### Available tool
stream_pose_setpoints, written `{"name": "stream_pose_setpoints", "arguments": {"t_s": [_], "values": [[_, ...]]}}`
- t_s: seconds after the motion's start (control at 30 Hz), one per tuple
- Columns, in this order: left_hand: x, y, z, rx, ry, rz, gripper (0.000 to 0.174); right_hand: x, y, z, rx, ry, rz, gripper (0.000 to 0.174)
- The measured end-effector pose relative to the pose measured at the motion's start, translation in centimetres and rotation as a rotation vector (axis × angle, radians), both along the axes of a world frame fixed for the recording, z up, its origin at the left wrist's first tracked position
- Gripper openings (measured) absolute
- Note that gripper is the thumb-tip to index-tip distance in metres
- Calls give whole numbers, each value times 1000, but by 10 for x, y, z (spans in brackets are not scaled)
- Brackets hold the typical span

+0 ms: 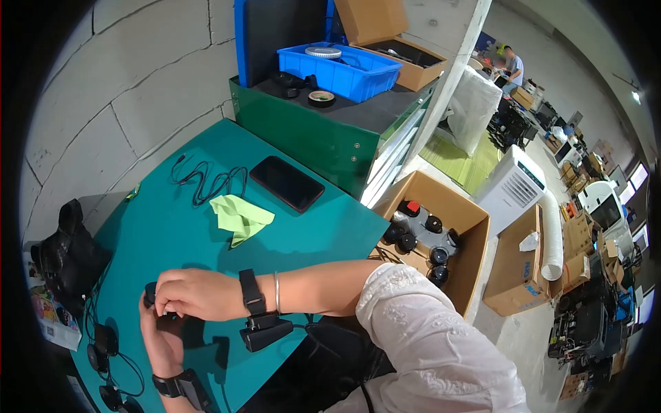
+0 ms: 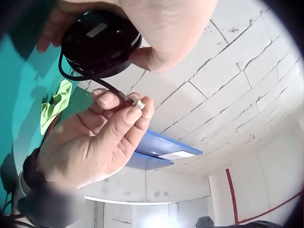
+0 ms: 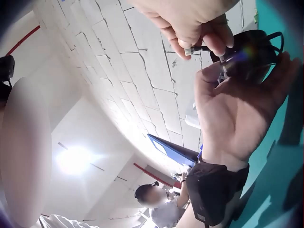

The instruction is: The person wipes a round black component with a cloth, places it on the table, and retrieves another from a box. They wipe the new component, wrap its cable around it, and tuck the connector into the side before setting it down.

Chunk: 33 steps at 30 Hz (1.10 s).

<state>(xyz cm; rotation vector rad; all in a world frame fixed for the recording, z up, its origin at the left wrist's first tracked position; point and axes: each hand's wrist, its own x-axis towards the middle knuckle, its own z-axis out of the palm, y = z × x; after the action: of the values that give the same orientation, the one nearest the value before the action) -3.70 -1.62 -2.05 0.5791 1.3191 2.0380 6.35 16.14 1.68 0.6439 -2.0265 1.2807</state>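
My left hand (image 1: 162,344) grips a black round device (image 2: 100,45) by its edge, thumb on one side and fingers on the other. A short black cable (image 2: 108,85) loops from the device's side. The cable's metal-tipped plug (image 2: 137,103) is pinched between thumb and fingers of my right hand (image 2: 90,147), close beside the device. In the right wrist view the same plug (image 3: 189,52) sticks out from the right hand's fingertips, while the left hand (image 3: 237,114) cups the device (image 3: 254,54). From the head view, the right hand (image 1: 196,294) largely hides the device.
On the green table (image 1: 158,241) lie a green cloth (image 1: 241,217), a phone (image 1: 287,183) and a black cable (image 1: 206,184). A black bag (image 1: 69,258) and small black devices (image 1: 103,341) line the left edge. A carton (image 1: 475,220) of black parts stands right. A person (image 1: 514,67) is far off.
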Motion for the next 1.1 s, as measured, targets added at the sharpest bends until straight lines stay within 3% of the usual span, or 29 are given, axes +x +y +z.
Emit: {"name": "stream_pose_setpoints", "arguments": {"t_s": [0.1,0.23,0.43,0.47,0.5,0.63,0.8,0.87,1.03,1.1], "values": [[17,8,9,20,17,77,45,7,0,7,-130,-183,65,9],[12,7,8,75,-71,-51,44,5,-4,4,-150,-156,85,9],[25,16,5,90,-193,-47,46,6,-4,7,-151,-209,67,8],[26,18,5,88,-192,-48,46,3,-4,2,-82,-67,18,8],[27,20,6,120,-145,9,41,2,-5,1,-13,74,-31,8],[6,6,-10,148,-41,37,36,5,-6,-2,54,118,21,10],[14,12,-3,118,-98,92,41,7,-4,-3,82,-2,10,14],[29,24,17,108,71,99,52,6,-5,-5,79,14,-2,14],[23,22,19,99,103,89,48,4,-5,-3,146,120,-9,22],[16,19,10,108,55,145,46,10,-5,5,122,-53,31,32]]}}
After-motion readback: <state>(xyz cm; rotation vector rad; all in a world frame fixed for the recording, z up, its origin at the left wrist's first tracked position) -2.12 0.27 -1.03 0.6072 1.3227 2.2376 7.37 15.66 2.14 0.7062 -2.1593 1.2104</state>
